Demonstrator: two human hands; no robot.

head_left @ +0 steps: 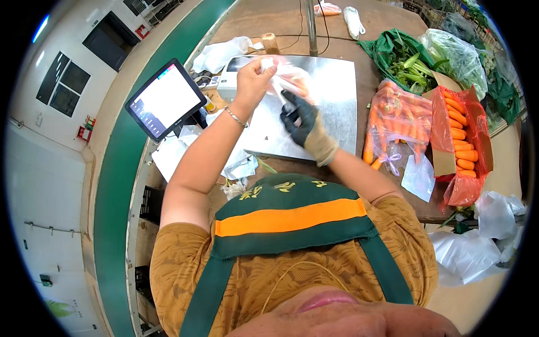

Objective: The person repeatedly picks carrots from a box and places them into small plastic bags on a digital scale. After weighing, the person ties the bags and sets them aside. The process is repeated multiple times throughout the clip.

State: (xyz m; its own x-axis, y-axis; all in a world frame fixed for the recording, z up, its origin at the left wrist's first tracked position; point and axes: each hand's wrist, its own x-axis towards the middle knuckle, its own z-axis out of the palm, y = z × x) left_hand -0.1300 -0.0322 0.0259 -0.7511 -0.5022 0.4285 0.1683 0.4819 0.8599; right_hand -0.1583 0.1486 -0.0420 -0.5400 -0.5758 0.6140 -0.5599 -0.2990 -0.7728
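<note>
Over the steel plate (334, 129), pinching the bunched neck of a clear plastic bag (297, 80) between thumb and fingers of the bare left hand (254, 83), drawn tightly together; inside the bag, something orange-red, too blurred to name; just below, raised toward the bag with fingers bent, the right hand (301, 119) in a dark glove with a beige cuff, impossible to say from this view whether closed on the plastic or merely beside it; behind the plate, near a thin metal pole (311, 28), a short brown cylinder (269, 42) and a crumpled white bag (222, 54); farther left, a dark-framed screen (167, 100), tilted; right of the plate, on the brown table (387, 19), a see-through bag of carrots (401, 112); just beside it, a cardboard box (442, 132) lined with red plastic, with more carrots (466, 154) stacked inside; beyond these, leafy greens (412, 73) in a green bag (382, 53), next to a clear sack (452, 56); at lower right, beyond the table edge, loose white plastic bags (466, 253).
</note>
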